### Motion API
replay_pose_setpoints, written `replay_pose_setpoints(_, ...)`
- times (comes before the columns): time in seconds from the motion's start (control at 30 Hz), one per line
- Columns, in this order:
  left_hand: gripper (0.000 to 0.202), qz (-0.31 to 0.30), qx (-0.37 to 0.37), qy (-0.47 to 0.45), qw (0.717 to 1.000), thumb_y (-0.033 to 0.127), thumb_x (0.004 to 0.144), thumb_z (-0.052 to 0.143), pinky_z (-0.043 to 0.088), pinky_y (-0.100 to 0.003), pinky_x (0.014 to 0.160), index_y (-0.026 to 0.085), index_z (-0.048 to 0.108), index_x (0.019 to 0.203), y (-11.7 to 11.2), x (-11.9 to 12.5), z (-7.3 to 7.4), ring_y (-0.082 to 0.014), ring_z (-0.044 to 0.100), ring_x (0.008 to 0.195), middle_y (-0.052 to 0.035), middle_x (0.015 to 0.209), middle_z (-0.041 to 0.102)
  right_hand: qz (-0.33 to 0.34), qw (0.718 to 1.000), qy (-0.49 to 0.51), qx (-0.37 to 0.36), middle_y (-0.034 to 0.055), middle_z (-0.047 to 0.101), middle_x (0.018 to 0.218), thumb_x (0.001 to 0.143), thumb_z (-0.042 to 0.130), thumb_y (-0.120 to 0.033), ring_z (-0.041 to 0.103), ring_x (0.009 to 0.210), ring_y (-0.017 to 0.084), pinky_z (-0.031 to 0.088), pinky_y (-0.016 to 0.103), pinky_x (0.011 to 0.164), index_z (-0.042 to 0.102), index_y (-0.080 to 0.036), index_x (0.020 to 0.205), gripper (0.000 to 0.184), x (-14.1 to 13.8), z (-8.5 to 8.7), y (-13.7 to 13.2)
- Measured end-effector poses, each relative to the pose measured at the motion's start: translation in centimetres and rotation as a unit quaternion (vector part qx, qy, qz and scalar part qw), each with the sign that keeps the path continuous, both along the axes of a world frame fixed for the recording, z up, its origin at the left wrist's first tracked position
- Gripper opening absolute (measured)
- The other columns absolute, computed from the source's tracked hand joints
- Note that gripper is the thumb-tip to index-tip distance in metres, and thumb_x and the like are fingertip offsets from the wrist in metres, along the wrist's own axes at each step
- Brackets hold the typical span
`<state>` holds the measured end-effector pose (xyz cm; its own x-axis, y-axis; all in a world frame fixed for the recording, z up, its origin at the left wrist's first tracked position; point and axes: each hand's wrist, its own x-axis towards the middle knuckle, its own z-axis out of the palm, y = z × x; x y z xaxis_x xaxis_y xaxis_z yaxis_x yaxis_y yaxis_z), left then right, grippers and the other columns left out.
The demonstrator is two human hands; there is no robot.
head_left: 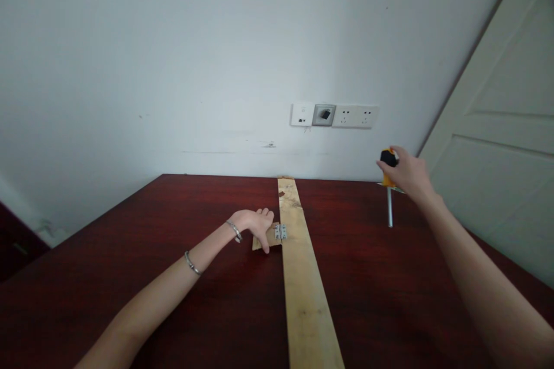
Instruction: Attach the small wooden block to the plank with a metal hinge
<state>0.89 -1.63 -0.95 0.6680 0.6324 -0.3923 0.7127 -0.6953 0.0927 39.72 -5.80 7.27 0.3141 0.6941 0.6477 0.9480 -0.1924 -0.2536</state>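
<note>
A long pale wooden plank (303, 277) lies lengthwise on the dark red table. A small metal hinge (281, 232) lies across the plank's left edge and the small brown piece (272, 237) beside it, which looks like cardboard or thin wood. My left hand (258, 225) rests on that brown piece, thumb spread away from the fingers, just left of the hinge. At the right, my right hand (407, 170) grips a screwdriver (390, 207) by its yellow and black handle. Its metal shaft points down, well apart from the plank and hinge.
The dark red table (208, 300) meets a white wall (173, 57) at its far edge. Sockets and a switch panel (333, 116) are set in the wall. A white panelled door (506, 127) stands at the right. Something flat and pale lies behind my right hand.
</note>
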Motion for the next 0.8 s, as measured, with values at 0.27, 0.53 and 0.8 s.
replay_pose_setpoints(0.27, 0.094, 0.004, 0.011, 0.039, 0.999, 0.045, 0.050, 0.079, 0.041, -0.039, 0.096, 0.009, 0.042, 0.128, -0.8, 0.3, 0.6, -0.0378, 0.045, 0.121, -0.0238, 0.136, 0.044, 0.159, 0.968, 0.101, 0.165, 0.0073, 0.068, 0.082, 0.075, 0.067, -0.045, 0.065, 0.068, 0.021, 0.051, 0.039, 0.076, 0.056, -0.018, 0.124, 0.057, -10.6, 3.5, -2.5)
replay_pose_setpoints(0.53, 0.090, -0.001, 0.004, 0.056, 0.998, 0.037, 0.054, 0.079, 0.042, -0.040, 0.095, 0.009, 0.041, 0.130, -1.2, 0.6, 1.3, -0.0377, 0.043, 0.124, -0.0255, 0.139, 0.040, 0.308, 0.918, 0.182, 0.168, 0.0083, 0.069, 0.093, 0.077, 0.065, -0.045, 0.067, 0.077, 0.021, 0.056, 0.039, 0.073, 0.052, -0.019, 0.127, 0.058, -14.9, 1.2, -2.3)
replay_pose_setpoints(0.8, 0.083, -0.010, -0.003, 0.078, 0.997, 0.042, 0.056, 0.079, 0.043, -0.038, 0.094, 0.014, 0.044, 0.126, -0.7, 0.5, 1.6, -0.0354, 0.042, 0.124, -0.0203, 0.136, 0.043, 0.387, 0.881, 0.227, 0.152, 0.0095, 0.068, 0.100, 0.076, 0.068, -0.037, 0.067, 0.082, 0.021, 0.056, 0.037, 0.073, 0.053, -0.020, 0.127, 0.055, -17.7, 0.1, -1.8)
